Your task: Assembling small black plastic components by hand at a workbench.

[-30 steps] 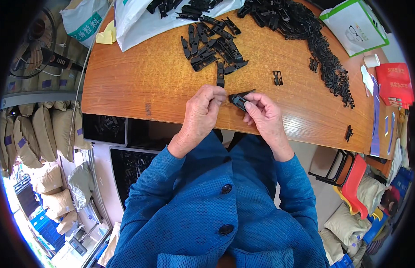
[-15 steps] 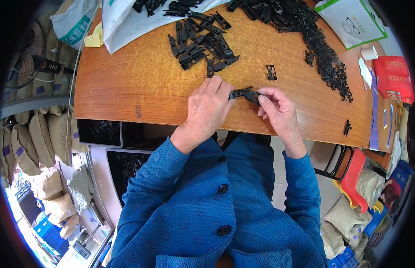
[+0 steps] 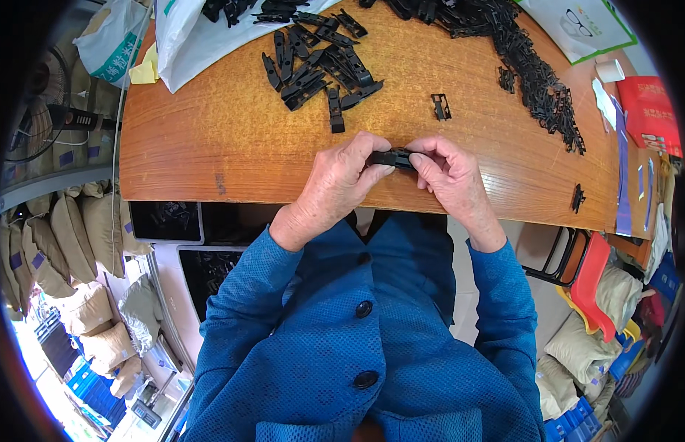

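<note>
1. In the head view, the only one, the black piece (image 3: 392,158) is between the two hands, over the near side of the table (image 3: 225,125). Whether it touches the wood cannot be told.
2. The left hand (image 3: 341,173) has thumb and forefinger closed narrowly on the piece's left end.
3. The right hand (image 3: 453,173) pinches the right end, thumb toward the near side; its other fingers are curled and partly hidden. Whether the piece is one part or two fitted together is too small and covered to tell.
4. By the look of it, work on this piece is under way and unfinished, since both hands have hold of it.
5. Beyond the left hand lies a loose pile (image 3: 313,74) of chunky black parts, with one part (image 3: 335,110) at its near edge pointing toward the person. More black parts lie on the white bag (image 3: 202,55).
6. A single thin frame (image 3: 440,107) lies apart, beyond the right hand. Farther right, a long heap (image 3: 534,81) of similar small parts runs down the table, and one small clip (image 3: 578,197) sits near the edge.
7. Judging by the pile and heap, much remains unhandled; which parts, if any, are finished cannot be told.
</note>
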`<action>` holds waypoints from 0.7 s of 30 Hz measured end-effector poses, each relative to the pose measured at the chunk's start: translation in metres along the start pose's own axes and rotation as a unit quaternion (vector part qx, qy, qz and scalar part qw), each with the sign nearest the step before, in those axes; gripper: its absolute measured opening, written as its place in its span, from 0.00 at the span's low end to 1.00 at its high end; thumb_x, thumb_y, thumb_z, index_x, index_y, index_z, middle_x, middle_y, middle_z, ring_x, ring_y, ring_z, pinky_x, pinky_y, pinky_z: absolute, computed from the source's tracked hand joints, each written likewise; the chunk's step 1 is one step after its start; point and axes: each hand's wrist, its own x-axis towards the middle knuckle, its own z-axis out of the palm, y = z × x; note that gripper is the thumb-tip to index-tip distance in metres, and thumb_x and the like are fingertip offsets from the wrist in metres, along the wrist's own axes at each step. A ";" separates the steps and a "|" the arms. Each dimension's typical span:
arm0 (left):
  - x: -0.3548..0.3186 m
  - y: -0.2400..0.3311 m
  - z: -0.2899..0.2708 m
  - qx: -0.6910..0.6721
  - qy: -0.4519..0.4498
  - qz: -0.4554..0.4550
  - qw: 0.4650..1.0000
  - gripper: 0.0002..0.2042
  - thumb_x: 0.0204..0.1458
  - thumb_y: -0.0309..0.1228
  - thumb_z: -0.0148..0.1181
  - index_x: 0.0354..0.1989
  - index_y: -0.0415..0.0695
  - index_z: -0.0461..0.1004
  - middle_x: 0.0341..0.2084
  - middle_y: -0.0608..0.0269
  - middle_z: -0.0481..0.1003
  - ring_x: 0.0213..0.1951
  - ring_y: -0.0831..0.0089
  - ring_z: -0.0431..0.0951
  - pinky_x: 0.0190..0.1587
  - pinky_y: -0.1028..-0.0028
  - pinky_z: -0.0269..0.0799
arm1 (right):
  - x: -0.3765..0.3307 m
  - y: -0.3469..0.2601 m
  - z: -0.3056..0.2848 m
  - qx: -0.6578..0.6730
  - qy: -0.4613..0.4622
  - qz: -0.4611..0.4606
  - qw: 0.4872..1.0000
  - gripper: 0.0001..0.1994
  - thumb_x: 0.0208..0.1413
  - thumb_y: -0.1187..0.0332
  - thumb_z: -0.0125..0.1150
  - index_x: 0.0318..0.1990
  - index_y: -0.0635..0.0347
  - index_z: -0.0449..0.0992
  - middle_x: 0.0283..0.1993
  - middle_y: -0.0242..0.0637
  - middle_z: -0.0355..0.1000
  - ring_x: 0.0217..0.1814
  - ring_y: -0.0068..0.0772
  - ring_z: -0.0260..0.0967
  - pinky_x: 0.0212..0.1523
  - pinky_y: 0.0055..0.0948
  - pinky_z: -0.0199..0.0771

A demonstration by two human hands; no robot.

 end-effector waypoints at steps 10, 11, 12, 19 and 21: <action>-0.009 -0.002 0.023 -0.211 -0.002 -0.130 0.969 0.20 0.54 0.22 0.58 0.54 0.40 0.63 0.40 0.60 0.73 0.41 0.77 0.75 0.43 0.77 0.74 | -0.013 -0.001 0.015 0.003 0.025 -0.083 0.996 0.08 0.59 0.77 0.53 0.45 0.63 0.74 0.37 0.30 0.64 0.28 0.17 0.67 0.28 0.16 0.69; -0.010 -0.003 0.025 -0.281 0.011 -0.146 0.949 0.21 0.54 0.22 0.58 0.56 0.40 0.62 0.42 0.60 0.73 0.43 0.77 0.74 0.44 0.76 0.73 | -0.014 0.000 0.013 0.001 0.028 -0.084 0.996 0.08 0.59 0.77 0.53 0.45 0.63 0.74 0.37 0.30 0.64 0.28 0.17 0.67 0.28 0.16 0.69; -0.009 -0.002 0.027 -0.282 0.009 -0.143 0.949 0.21 0.54 0.22 0.58 0.56 0.40 0.62 0.42 0.60 0.73 0.43 0.77 0.74 0.44 0.76 0.73 | -0.015 0.000 0.010 0.039 0.017 -0.068 0.997 0.08 0.59 0.77 0.53 0.44 0.63 0.74 0.37 0.30 0.64 0.28 0.17 0.67 0.28 0.16 0.68; -0.007 0.014 0.032 -0.342 0.019 -0.191 0.920 0.24 0.53 0.23 0.59 0.58 0.41 0.59 0.35 0.63 0.72 0.37 0.79 0.72 0.42 0.79 0.70 | -0.009 0.007 -0.006 0.193 -0.019 0.086 0.977 0.06 0.55 0.75 0.60 0.41 0.60 0.73 0.33 0.28 0.70 0.24 0.14 0.66 0.23 0.14 0.68; -0.007 0.014 0.031 -0.350 0.022 -0.179 0.919 0.24 0.54 0.23 0.58 0.59 0.41 0.59 0.35 0.64 0.71 0.37 0.79 0.72 0.42 0.79 0.70 | -0.007 0.007 -0.004 0.204 -0.016 0.089 0.975 0.07 0.55 0.73 0.61 0.40 0.59 0.73 0.29 0.27 0.72 0.22 0.13 0.65 0.21 0.13 0.67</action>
